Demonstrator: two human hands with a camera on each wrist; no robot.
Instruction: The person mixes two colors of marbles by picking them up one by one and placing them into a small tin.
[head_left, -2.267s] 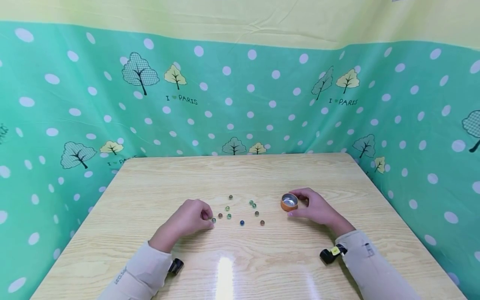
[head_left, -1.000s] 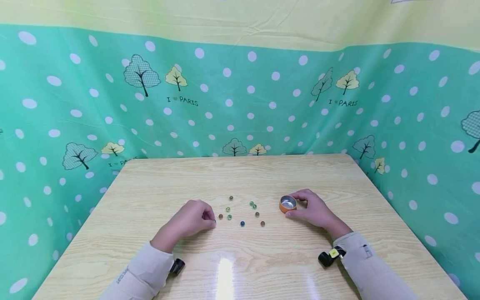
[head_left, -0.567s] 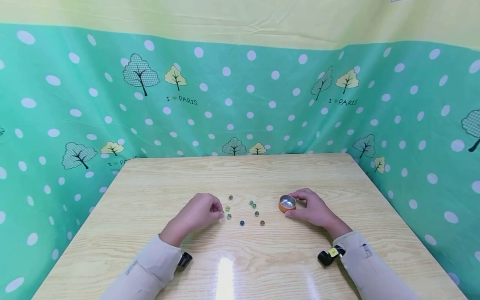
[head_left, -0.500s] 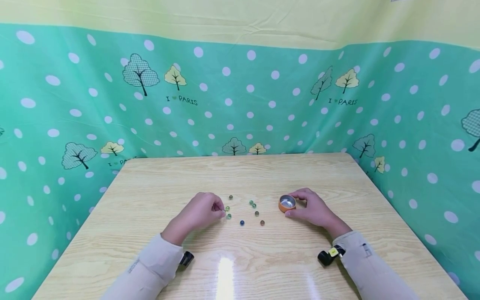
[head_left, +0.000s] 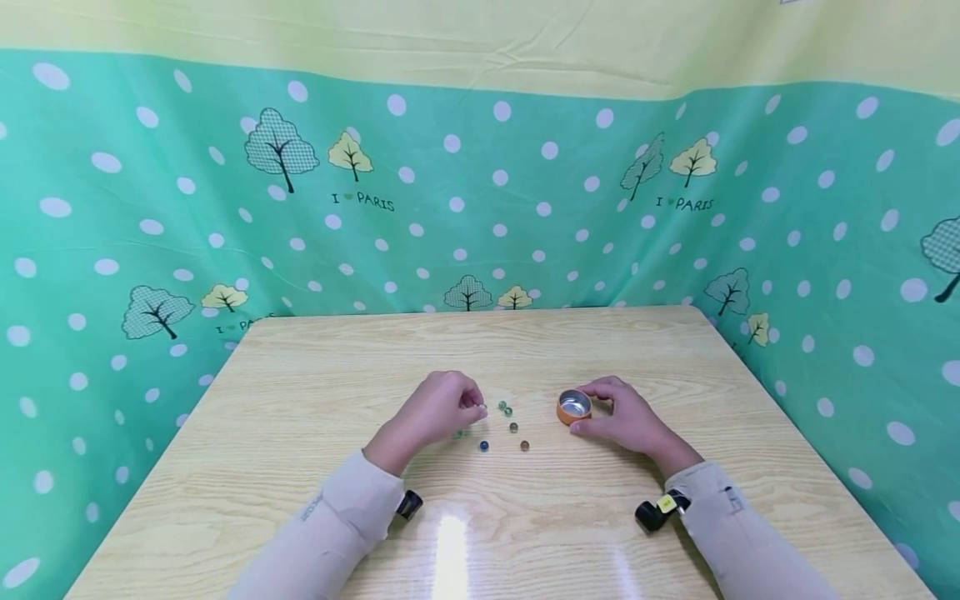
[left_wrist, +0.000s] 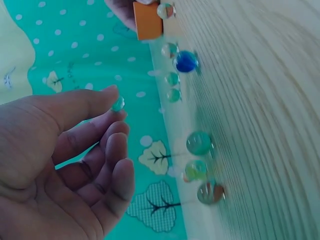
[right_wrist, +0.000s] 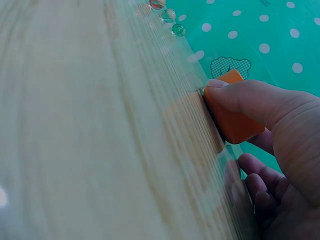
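Note:
Between the thumb and forefinger of my left hand (head_left: 442, 408) is a clear green marble (left_wrist: 118, 104), lifted off the table. That hand is over the loose marbles and hides some of them in the head view. My right hand (head_left: 626, 417) grips a small orange cup (head_left: 574, 407) with a silvery inside, thumb on the near side and fingers behind. The cup stands upright on the table, and no marble shows in it. A blue marble (head_left: 483, 446), a brown marble (head_left: 524, 446) and several green ones lie between the left hand and the cup.
The wooden table (head_left: 337, 350) has a light wood grain and a bright glare spot near its front. A green dotted curtain (head_left: 465, 225) hangs behind and along both sides. In the left wrist view, a reddish-clear marble (left_wrist: 210, 193) lies nearest the camera's lower side.
My left hand pinched a marble at the left of the group, rose, and moved right and farther back over the others. The right hand and cup shifted slightly left early on, then stayed put.

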